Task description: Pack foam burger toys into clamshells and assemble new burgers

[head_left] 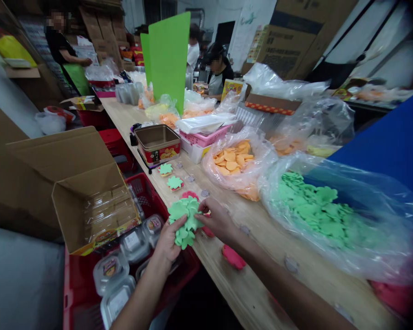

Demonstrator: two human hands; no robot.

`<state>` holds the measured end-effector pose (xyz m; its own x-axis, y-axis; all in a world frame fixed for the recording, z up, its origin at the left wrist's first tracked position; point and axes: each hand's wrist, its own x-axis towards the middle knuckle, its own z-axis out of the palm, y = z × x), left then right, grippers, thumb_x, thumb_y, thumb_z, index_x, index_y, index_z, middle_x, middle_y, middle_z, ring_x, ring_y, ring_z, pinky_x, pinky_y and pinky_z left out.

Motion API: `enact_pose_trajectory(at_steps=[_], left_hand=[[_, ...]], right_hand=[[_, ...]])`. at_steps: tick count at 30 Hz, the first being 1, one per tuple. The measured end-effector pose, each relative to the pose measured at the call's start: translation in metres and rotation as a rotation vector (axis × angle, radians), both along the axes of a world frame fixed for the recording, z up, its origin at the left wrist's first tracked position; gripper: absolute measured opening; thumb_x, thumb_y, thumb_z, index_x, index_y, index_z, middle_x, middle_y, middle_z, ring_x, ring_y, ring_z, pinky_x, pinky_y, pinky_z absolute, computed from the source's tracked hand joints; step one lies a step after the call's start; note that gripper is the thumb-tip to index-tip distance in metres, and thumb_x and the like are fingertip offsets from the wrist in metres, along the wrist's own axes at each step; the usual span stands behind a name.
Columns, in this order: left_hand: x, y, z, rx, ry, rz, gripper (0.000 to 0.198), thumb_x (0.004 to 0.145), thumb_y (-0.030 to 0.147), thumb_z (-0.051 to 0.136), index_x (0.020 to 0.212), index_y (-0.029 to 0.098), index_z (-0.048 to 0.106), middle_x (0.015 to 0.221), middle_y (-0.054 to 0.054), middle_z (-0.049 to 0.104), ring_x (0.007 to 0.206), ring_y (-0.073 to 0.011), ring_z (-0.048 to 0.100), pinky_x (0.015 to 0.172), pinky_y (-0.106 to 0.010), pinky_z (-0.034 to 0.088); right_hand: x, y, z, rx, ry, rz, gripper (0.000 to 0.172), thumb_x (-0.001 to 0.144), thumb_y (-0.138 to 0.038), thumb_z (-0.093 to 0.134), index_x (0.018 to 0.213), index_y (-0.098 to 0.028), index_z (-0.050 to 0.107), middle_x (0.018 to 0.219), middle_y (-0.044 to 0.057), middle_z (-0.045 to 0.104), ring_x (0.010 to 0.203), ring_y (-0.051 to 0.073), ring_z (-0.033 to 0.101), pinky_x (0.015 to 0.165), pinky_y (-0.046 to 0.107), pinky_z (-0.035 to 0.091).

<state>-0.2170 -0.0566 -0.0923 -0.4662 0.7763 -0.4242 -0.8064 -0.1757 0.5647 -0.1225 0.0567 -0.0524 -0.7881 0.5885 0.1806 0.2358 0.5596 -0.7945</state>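
Observation:
My left hand (172, 238) is closed around a loose bunch of green leaf-shaped foam pieces (181, 211), held over the table's near edge. With thumb and fingers pinched, my right hand (216, 220) grips the edge of a green piece on the right side of that bunch. Just beyond, two small stacks topped with green pieces (175, 183) lie on the table. Pink-red pieces show partly behind my hands, and another pink-red piece (233, 257) lies nearer, beside my right forearm.
Clear bags of green pieces (309, 206) and orange pieces (232, 158) stand on the right of the wooden table (220, 279). A square tin (158, 144) sits farther back. At left are an open cardboard box (96, 197) and a red crate holding clear tubs (110, 270). Several people work beyond.

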Motion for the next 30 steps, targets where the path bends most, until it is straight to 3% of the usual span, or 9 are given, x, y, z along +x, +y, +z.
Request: enact_pose_trajectory(at_steps=[5,8,11,13,16,19,25,30], left_hand=[[0.001,-0.008,-0.003,-0.040,-0.036,0.005,0.026,0.067,0.012,0.065,0.092,0.011,0.057,0.084,-0.007,0.067,0.065,-0.0189,0.065,0.058,-0.031,0.056],[0.000,-0.016,-0.004,-0.061,-0.053,0.011,0.026,0.066,0.010,0.066,0.091,0.012,0.057,0.089,-0.007,0.066,0.070,-0.0195,0.065,0.061,-0.032,0.056],[0.000,-0.023,-0.005,-0.080,-0.054,-0.006,0.029,0.065,0.010,0.066,0.093,0.011,0.057,0.090,-0.008,0.066,0.072,-0.0206,0.065,0.061,-0.032,0.056],[0.001,-0.028,-0.005,-0.088,-0.049,-0.026,0.030,0.065,0.011,0.067,0.094,0.010,0.057,0.089,-0.009,0.066,0.070,-0.0211,0.065,0.059,-0.032,0.056],[0.004,-0.035,-0.005,-0.086,-0.041,-0.052,0.031,0.066,0.013,0.067,0.096,0.010,0.057,0.092,-0.011,0.066,0.072,-0.0222,0.065,0.060,-0.032,0.056],[0.006,-0.039,-0.004,-0.083,-0.046,-0.074,0.033,0.067,0.014,0.067,0.098,0.010,0.057,0.093,-0.013,0.066,0.072,-0.0222,0.065,0.060,-0.032,0.055],[0.009,-0.040,-0.002,-0.105,-0.044,-0.095,0.031,0.065,0.014,0.068,0.094,0.010,0.057,0.088,-0.011,0.066,0.067,-0.0214,0.065,0.057,-0.031,0.055],[0.012,-0.034,-0.003,-0.058,-0.013,-0.112,0.032,0.064,0.014,0.069,0.094,0.012,0.056,0.086,-0.009,0.066,0.068,-0.0205,0.064,0.058,-0.033,0.054]], right_hand=[[0.007,0.010,0.013,-0.247,0.043,0.127,0.012,0.070,-0.026,0.059,0.073,-0.018,0.050,0.065,-0.003,0.049,0.058,0.010,0.044,0.054,0.023,0.036],[-0.002,0.033,0.010,-0.254,0.086,0.069,0.014,0.072,-0.030,0.058,0.076,-0.019,0.051,0.065,-0.003,0.049,0.058,0.011,0.045,0.053,0.023,0.036],[-0.023,0.057,-0.002,0.015,0.124,-0.073,0.008,0.072,-0.024,0.056,0.075,-0.019,0.052,0.067,-0.002,0.050,0.063,0.013,0.046,0.057,0.025,0.037],[-0.038,0.064,-0.011,0.250,0.120,-0.092,0.001,0.073,-0.018,0.053,0.074,-0.019,0.052,0.071,0.000,0.051,0.069,0.015,0.047,0.063,0.027,0.038],[-0.052,0.059,-0.025,0.523,0.065,0.020,0.011,0.075,-0.009,0.048,0.073,-0.018,0.053,0.078,0.005,0.053,0.078,0.017,0.048,0.071,0.029,0.039],[-0.056,0.046,-0.037,0.635,-0.016,0.149,0.010,0.076,-0.009,0.049,0.074,-0.017,0.054,0.084,0.007,0.053,0.081,0.018,0.047,0.072,0.029,0.039],[-0.050,0.041,-0.047,0.575,-0.034,0.248,0.003,0.076,-0.016,0.057,0.078,-0.017,0.055,0.082,0.006,0.055,0.081,0.018,0.049,0.071,0.029,0.040],[-0.031,0.034,-0.020,0.387,0.094,0.143,0.010,0.083,-0.024,0.050,0.080,-0.017,0.057,0.079,0.004,0.055,0.077,0.016,0.050,0.071,0.028,0.040]])
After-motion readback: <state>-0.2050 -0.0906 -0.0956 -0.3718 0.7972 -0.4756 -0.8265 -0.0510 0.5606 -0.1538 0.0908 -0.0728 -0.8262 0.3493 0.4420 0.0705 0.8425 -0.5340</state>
